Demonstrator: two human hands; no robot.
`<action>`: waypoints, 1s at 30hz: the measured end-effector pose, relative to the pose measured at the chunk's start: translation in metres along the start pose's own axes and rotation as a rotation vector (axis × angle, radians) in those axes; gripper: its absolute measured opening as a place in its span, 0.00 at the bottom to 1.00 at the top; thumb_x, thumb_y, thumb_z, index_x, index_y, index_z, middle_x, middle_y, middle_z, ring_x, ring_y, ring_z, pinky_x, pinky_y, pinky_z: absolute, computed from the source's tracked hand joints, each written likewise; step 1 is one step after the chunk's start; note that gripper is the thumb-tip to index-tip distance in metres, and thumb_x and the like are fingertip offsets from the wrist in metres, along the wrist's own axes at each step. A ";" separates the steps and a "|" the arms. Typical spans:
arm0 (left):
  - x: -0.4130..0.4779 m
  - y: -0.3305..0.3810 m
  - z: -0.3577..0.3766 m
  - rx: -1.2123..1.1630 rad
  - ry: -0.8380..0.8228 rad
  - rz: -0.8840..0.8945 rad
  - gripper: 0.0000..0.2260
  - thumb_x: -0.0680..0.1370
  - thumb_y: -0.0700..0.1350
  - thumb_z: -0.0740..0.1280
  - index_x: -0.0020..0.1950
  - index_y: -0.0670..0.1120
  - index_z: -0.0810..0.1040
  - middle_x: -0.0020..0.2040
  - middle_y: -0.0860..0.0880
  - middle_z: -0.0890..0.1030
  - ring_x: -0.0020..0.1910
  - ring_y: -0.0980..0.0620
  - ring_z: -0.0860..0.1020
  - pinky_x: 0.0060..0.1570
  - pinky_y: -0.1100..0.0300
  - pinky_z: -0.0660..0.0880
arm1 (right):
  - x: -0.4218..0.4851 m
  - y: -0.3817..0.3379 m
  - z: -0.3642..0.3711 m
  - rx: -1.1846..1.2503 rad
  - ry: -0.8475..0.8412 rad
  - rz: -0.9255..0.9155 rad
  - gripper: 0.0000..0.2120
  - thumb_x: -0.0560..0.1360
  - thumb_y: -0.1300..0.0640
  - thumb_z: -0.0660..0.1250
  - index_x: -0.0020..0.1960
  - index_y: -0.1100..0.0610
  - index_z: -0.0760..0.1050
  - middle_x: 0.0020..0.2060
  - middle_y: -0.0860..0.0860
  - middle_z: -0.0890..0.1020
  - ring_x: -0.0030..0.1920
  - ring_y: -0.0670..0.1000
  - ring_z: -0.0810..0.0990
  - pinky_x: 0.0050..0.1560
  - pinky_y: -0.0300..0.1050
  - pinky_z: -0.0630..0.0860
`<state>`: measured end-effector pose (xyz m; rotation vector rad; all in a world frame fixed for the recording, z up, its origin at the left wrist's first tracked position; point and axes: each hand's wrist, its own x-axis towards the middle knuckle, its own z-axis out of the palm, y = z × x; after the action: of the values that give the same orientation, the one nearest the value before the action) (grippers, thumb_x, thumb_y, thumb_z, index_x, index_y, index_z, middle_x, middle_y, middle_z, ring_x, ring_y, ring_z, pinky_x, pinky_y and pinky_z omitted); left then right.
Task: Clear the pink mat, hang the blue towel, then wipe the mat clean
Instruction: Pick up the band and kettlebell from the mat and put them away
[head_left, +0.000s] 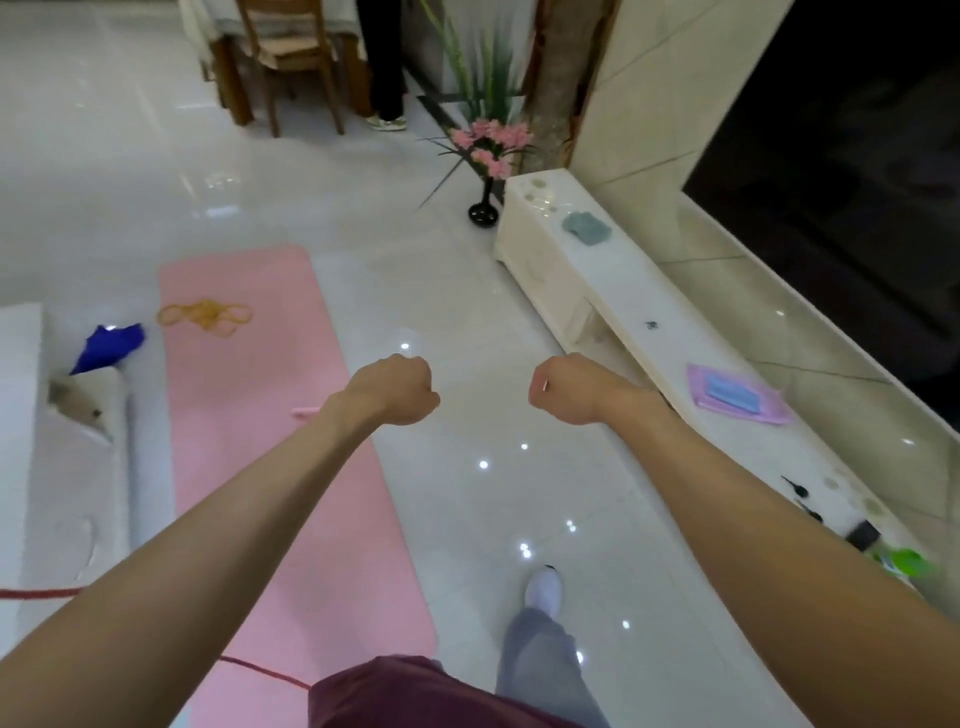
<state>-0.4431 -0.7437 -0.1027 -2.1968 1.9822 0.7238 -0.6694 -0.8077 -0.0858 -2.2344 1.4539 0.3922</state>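
The pink mat lies lengthwise on the shiny floor at the left. Yellow elastic loops rest on its far end, and a small pink stick lies at its right edge. A blue towel sits crumpled on the white sofa, just left of the mat. My left hand is held out as a fist over the mat's right edge. My right hand is a fist over bare floor, with a thin pale sliver showing at the thumb. Both hands are well short of the loops and the towel.
A white sofa borders the mat on the left. A long white cabinet on the right carries a grey-green cloth, a purple and blue cloth stack and small items. A flower vase, chair and standing person are far ahead.
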 end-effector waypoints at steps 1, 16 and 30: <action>0.007 -0.002 -0.003 -0.007 0.005 -0.035 0.13 0.78 0.48 0.61 0.55 0.43 0.79 0.52 0.45 0.80 0.50 0.44 0.79 0.45 0.56 0.74 | 0.016 0.000 -0.006 -0.011 -0.005 -0.036 0.13 0.76 0.57 0.59 0.50 0.61 0.79 0.45 0.57 0.82 0.45 0.58 0.81 0.43 0.47 0.76; 0.079 0.000 -0.050 -0.195 0.113 -0.564 0.14 0.78 0.48 0.61 0.60 0.44 0.77 0.57 0.42 0.78 0.53 0.42 0.77 0.51 0.54 0.75 | 0.196 -0.004 -0.101 -0.308 -0.113 -0.522 0.12 0.76 0.55 0.60 0.49 0.58 0.81 0.47 0.53 0.83 0.47 0.55 0.81 0.51 0.53 0.80; 0.205 -0.114 -0.097 -0.327 0.153 -0.695 0.11 0.78 0.47 0.60 0.54 0.42 0.76 0.46 0.45 0.75 0.45 0.43 0.75 0.42 0.56 0.70 | 0.371 -0.108 -0.153 -0.438 -0.179 -0.691 0.12 0.79 0.55 0.59 0.56 0.56 0.78 0.53 0.51 0.80 0.50 0.54 0.79 0.50 0.48 0.77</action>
<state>-0.2978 -0.9502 -0.1272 -2.9356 1.0391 0.8162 -0.4208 -1.1407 -0.1033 -2.7699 0.4666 0.6922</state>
